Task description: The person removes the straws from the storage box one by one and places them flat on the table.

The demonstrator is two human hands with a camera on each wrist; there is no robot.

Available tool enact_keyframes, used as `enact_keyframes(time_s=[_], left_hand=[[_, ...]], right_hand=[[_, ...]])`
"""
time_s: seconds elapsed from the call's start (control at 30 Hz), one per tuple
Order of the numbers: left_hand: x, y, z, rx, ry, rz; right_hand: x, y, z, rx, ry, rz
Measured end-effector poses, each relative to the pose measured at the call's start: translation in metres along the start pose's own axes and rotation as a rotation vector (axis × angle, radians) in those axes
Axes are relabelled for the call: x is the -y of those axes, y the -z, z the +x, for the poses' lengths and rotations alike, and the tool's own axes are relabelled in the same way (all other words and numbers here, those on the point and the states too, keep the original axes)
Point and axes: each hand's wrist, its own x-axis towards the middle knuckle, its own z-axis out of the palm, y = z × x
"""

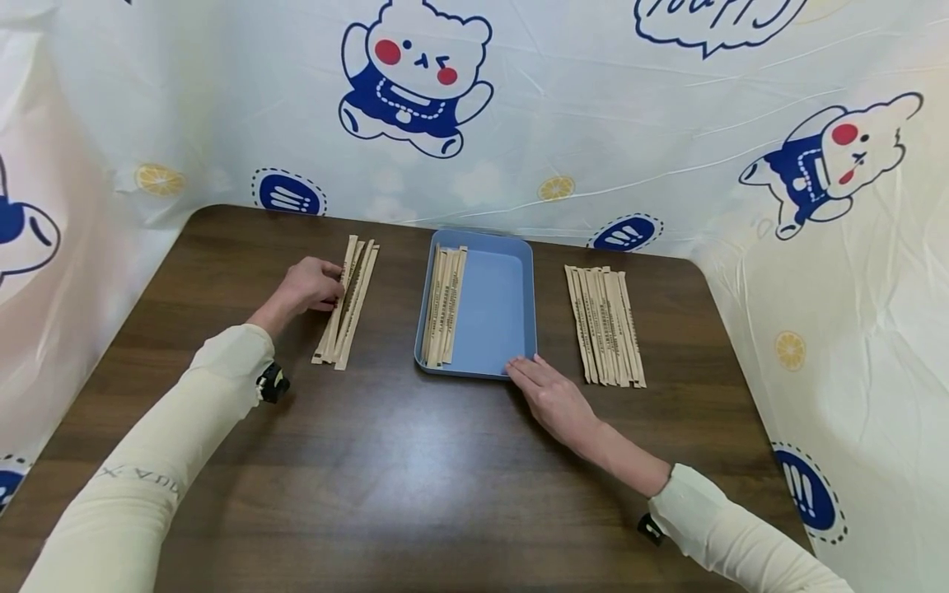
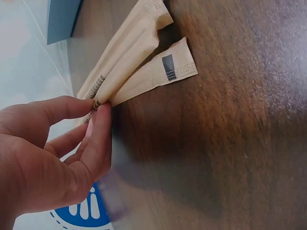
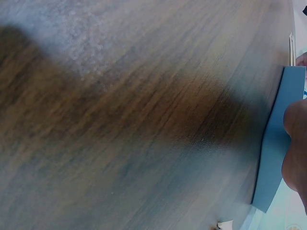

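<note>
On the left of the table, my left hand (image 1: 315, 284) pinches a slim brown paper-wrapped stick (image 2: 127, 64) between thumb and fingertips. Several more wrapped sticks (image 1: 359, 309) lie beside it in a loose, slightly fanned group. My right hand (image 1: 556, 403) rests on the near right corner of the blue tray (image 1: 493, 375), its fingers mostly straight at the rim. Several wrapped sticks (image 1: 445, 309) lie side by side along the left wall inside the tray. In the right wrist view, the tray's outer wall (image 3: 276, 143) shows, with part of the right hand (image 3: 296, 148) against it.
To the right of the tray, a row of several wrapped sticks (image 1: 604, 325) lies on the brown wooden table (image 1: 415, 486). A white patterned sheet (image 1: 519, 107) hangs behind the table and along its sides.
</note>
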Motion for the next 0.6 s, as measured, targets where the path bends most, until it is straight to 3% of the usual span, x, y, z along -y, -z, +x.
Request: enact_keyframes(time_s=[0.33, 0.47, 0.6], left_hand=[[-0.001, 0.003, 0.001, -0.043, -0.030, 0.014], [-0.015, 0.001, -0.004, -0.050, -0.065, -0.010], [-0.035, -0.007, -0.010, 0.033, -0.060, -0.095]], right_hand=[[0.000, 0.000, 0.002, -0.015, 0.008, 0.000], [0.000, 0.001, 0.001, -0.010, 0.005, 0.004], [0.000, 0.000, 0.000, -0.006, 0.005, 0.002]])
